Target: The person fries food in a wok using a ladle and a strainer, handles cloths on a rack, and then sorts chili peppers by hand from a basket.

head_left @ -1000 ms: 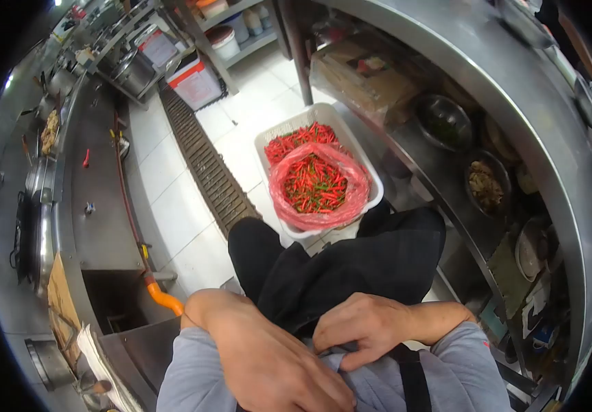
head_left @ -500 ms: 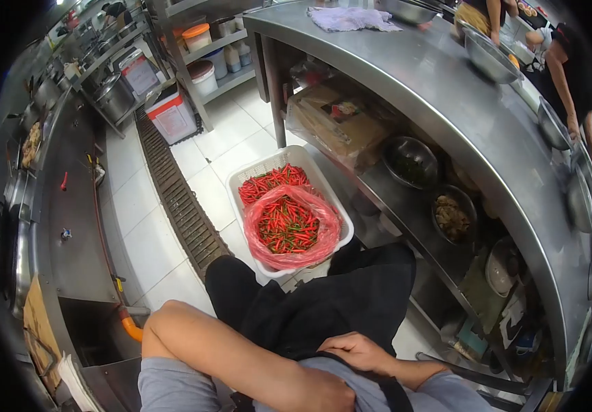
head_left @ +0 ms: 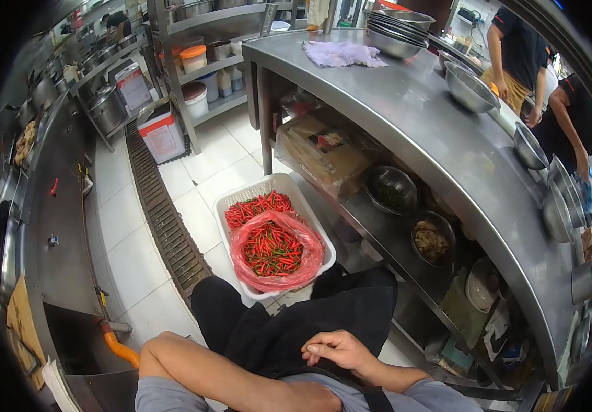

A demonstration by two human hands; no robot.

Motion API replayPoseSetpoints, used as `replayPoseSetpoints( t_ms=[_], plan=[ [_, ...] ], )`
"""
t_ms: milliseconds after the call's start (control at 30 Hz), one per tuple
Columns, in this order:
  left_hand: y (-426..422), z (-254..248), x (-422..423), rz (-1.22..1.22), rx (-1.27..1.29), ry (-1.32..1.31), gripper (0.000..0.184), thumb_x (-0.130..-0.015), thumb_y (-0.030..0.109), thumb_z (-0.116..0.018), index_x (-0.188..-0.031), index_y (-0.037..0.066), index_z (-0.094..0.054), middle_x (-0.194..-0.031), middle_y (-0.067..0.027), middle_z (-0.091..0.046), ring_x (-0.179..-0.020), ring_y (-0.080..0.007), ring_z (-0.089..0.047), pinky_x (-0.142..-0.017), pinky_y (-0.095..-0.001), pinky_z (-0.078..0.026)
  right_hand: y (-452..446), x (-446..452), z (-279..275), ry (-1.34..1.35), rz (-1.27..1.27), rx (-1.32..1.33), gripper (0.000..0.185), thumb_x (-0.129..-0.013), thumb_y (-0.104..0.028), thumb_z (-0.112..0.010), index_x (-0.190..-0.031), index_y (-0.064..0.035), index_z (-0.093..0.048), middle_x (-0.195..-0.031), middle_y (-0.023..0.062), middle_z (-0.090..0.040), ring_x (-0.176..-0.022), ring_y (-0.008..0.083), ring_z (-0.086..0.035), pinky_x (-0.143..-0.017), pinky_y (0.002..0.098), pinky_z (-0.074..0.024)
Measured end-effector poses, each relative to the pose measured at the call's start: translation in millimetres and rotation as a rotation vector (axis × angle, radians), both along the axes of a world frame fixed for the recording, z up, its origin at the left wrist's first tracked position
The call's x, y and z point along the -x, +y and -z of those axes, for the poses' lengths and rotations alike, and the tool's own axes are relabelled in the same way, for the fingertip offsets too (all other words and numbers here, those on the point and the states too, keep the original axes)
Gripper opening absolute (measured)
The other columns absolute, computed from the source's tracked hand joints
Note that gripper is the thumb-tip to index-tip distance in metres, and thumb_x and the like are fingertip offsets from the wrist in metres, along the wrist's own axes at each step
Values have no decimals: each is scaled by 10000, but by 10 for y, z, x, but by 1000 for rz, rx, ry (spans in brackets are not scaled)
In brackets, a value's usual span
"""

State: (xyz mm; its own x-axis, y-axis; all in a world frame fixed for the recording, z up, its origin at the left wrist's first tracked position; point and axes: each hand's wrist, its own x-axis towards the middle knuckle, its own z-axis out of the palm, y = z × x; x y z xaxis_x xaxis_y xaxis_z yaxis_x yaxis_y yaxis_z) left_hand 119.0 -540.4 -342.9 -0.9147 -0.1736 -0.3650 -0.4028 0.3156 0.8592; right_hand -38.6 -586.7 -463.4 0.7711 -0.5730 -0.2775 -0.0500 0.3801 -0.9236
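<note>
My right hand (head_left: 340,351) is over my lap, its fingers curled in against the thumb, and I see nothing in them. My left hand (head_left: 315,397) lies across my waist against the grey shirt, below the right hand; its fingers are hidden. On the floor in front of my knees stands a white plastic basket (head_left: 316,211). Red chilies (head_left: 260,205) lie loose at its far end. Nearer to me in the basket, an opened pink plastic bag (head_left: 311,248) holds more red chilies, some with green stems. Both hands are apart from the basket.
A steel counter (head_left: 351,89) curves along my right, with a lilac cloth (head_left: 342,54) and metal bowls (head_left: 472,88) on it. Its lower shelf carries a wrapped package (head_left: 323,145) and more bowls. A floor drain grate (head_left: 158,213) runs left. Two people stand across the counter.
My right hand has lifted off the waist and its fingers have curled in. The left hand stays at the waist. The view has tilted up, showing more of the counter and people.
</note>
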Motion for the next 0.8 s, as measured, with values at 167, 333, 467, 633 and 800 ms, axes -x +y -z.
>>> replayPoseSetpoints(
  t_ms=[167,333,467,633,800],
  plan=[
    [-3,37,12,88,55,11,149,-769,107,-527,-735,-23,-591,-754,-230,-636,-759,-375,-652,-662,-451,-514,18,73,53,2,74,-13,200,-932,-103,-548,-998,62,-639,-867,128,-674,-746,168,-656,-680,263,-508],
    [77,20,20,27,-21,-48,149,-771,116,-531,-745,-15,-599,-732,-222,-630,-747,-373,-651,-630,-453,-513,68,94,8,21,103,-22,196,-931,-105,-552,-984,62,-640,-861,126,-673,-734,168,-655,-678,261,-511],
    [43,-33,-55,34,58,-10,161,-778,119,-537,-723,-16,-606,-716,-224,-619,-722,-384,-642,-608,-457,-507,76,150,114,-14,133,18,211,-935,-149,-566,-992,41,-640,-857,102,-672,-715,137,-646,-658,248,-513],
    [-298,-516,-304,213,69,194,244,-808,165,-540,-816,-79,-543,-826,-229,-606,-817,-384,-623,-720,-432,-501,77,134,99,13,157,-2,214,-928,-163,-581,-988,33,-644,-864,101,-678,-714,129,-645,-661,249,-514],
    [-226,-563,-316,215,-49,455,324,-851,204,-548,-966,-97,-508,-938,-260,-576,-940,-393,-581,-812,-437,-469,89,52,6,-1,58,90,201,-920,-151,-585,-1007,19,-649,-867,82,-681,-736,117,-648,-682,240,-511]
  ],
)
